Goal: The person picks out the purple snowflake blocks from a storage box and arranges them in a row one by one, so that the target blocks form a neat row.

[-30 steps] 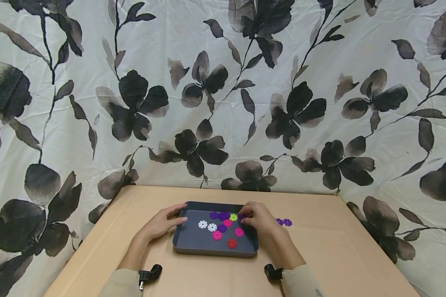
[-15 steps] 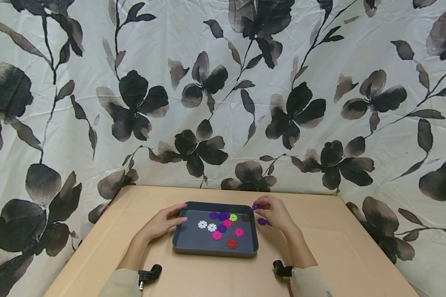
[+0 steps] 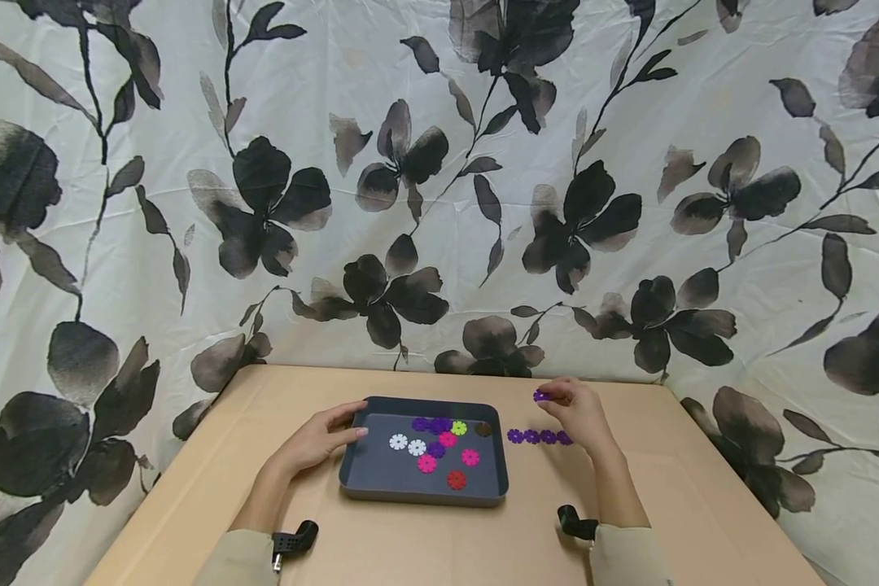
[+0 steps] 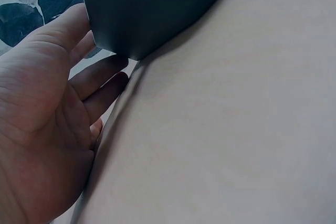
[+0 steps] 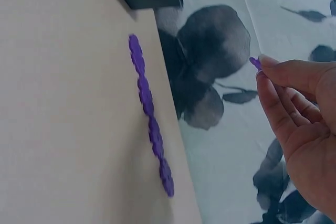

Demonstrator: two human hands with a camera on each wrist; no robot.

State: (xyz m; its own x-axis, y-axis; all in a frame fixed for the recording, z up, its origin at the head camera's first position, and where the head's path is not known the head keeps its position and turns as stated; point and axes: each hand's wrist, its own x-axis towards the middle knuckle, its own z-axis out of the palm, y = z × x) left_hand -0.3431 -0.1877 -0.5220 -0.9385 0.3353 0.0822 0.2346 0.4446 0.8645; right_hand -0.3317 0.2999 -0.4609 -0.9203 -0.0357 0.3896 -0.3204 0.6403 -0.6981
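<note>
My left hand grips the left edge of a dark grey tray, thumb over the rim; in the left wrist view its fingers reach the tray's underside. Between thumb and fingertips, my right hand pinches a purple flower-shaped disc, raised above the table. Below that hand, a row of several purple discs lies end to end on the table, right of the tray; the right wrist view shows this purple row in full.
Inside the tray are white discs, pink discs, purple discs, a yellow-green disc, a red disc and a brown disc. A floral cloth hangs behind the table.
My right hand has taken a purple disc from the tray's back right corner and carried it right, above the row. The brown disc has come into sight. My left hand stays put.
</note>
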